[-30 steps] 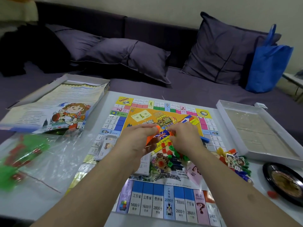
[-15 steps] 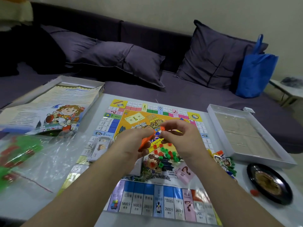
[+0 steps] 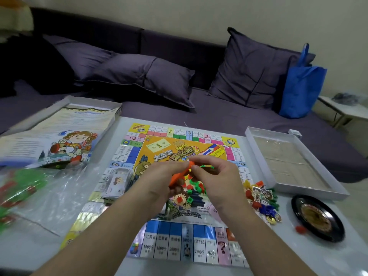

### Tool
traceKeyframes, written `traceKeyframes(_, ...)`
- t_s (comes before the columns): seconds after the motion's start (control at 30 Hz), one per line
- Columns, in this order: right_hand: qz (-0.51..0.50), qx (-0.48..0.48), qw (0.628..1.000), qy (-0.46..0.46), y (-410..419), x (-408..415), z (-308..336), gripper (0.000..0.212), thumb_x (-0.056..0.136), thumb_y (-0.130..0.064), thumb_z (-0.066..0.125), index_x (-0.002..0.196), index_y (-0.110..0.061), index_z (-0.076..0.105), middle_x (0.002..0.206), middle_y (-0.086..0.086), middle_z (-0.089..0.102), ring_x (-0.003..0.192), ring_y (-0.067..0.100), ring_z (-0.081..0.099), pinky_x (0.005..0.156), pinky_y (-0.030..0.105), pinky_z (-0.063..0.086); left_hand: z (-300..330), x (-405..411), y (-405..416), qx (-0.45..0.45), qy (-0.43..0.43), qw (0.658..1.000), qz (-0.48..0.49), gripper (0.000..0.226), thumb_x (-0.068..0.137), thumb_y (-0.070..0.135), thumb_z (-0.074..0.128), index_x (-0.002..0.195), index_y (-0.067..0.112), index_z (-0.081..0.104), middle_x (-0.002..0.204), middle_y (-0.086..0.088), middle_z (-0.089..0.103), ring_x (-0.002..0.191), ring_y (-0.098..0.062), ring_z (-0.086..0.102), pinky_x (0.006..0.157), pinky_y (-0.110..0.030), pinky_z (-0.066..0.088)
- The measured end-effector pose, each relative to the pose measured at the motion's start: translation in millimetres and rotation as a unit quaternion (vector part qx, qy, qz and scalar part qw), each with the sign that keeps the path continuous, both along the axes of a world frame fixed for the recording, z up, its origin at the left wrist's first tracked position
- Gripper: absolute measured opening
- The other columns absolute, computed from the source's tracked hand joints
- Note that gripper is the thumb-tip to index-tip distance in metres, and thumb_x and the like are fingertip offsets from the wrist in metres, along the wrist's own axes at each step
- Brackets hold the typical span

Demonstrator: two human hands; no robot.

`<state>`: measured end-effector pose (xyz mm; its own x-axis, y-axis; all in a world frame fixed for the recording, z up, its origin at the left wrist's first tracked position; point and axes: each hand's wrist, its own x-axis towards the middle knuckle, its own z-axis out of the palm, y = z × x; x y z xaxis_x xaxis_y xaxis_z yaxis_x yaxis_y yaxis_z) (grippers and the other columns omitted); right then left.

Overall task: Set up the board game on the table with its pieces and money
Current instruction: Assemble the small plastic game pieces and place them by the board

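Both hands are over the middle of the board [image 3: 179,244] right now, my left hand [image 3: 159,180] clamped around an orange piece [image 3: 179,176] while my right hand [image 3: 215,176] pinches its top end, so I'm guessing this is the piece-sorting step. Next it probably needs setting down by the piece pile [image 3: 260,198] on the board's right edge. Tight there, with the box tray [image 3: 294,162] and roulette wheel [image 3: 316,218] close by; the money stack [image 3: 117,182] sits on the left side.

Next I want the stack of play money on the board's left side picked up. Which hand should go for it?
Left, probably. The left hand is nearer the money stack, which lies just to its left on the board. But it grips the orange piece, pinched also by the right hand, which must take it over first.
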<state>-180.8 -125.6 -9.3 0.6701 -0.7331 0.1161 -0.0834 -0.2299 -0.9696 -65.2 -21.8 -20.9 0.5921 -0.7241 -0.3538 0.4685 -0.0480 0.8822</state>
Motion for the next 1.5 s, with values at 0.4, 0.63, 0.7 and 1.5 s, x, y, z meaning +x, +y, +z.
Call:
traceKeyframes(0.4, 0.040, -0.003, 0.999, -0.001, -13.9, -0.1, 6.1, 0.016, 0.095, -0.009, 0.074, 0.101, -0.022, 0.081, 0.083, -0.001, 0.078, 0.077, 0.016, 0.075, 0.071, 0.026, 0.062, -2.8, 5.0, -0.4, 0.002, -0.032, 0.999, -0.005, 0.014, 0.100, 0.008, 0.064, 0.107, 0.003, 0.076, 0.085, -0.015, 0.058, 0.075, -0.023, 0.052, 0.069, -0.034, 0.048)
traceKeyframes(0.63, 0.050, 0.029, 0.998, 0.004, -11.5, -2.9, 7.4, 0.020, 0.096, -0.007, 0.072, 0.097, -0.023, 0.084, 0.083, 0.002, 0.079, 0.076, 0.015, 0.074, 0.070, 0.024, 0.061, -4.9, 4.6, 1.0, 0.002, -0.080, 0.997, -0.009, 0.013, 0.099, 0.008, 0.067, 0.104, 0.003, 0.078, 0.089, -0.017, 0.060, 0.076, -0.024, 0.054, 0.071, -0.035, 0.050)
traceKeyframes(0.7, 0.049, 0.020, 0.999, 0.007, -10.0, -3.3, 7.4, 0.021, 0.095, -0.007, 0.072, 0.095, -0.025, 0.084, 0.083, -0.001, 0.079, 0.077, 0.015, 0.074, 0.069, 0.023, 0.061, -5.1, 4.7, 1.6, 0.004, -0.084, 0.996, -0.013, 0.014, 0.100, 0.006, 0.066, 0.104, 0.001, 0.077, 0.089, -0.017, 0.060, 0.077, -0.025, 0.053, 0.076, -0.037, 0.051)
traceKeyframes(1.5, 0.042, 0.011, 0.999, -0.023, -12.6, -4.8, 7.9, 0.027, 0.090, 0.007, 0.073, 0.100, -0.017, 0.081, 0.090, -0.002, 0.080, 0.085, 0.016, 0.079, 0.076, 0.024, 0.063, 11.3, 8.3, 8.7, 0.036, -0.098, 0.994, -0.026, 0.012, 0.101, 0.011, 0.064, 0.105, 0.008, 0.075, 0.099, -0.012, 0.066, 0.092, -0.026, 0.059, 0.078, -0.037, 0.055)
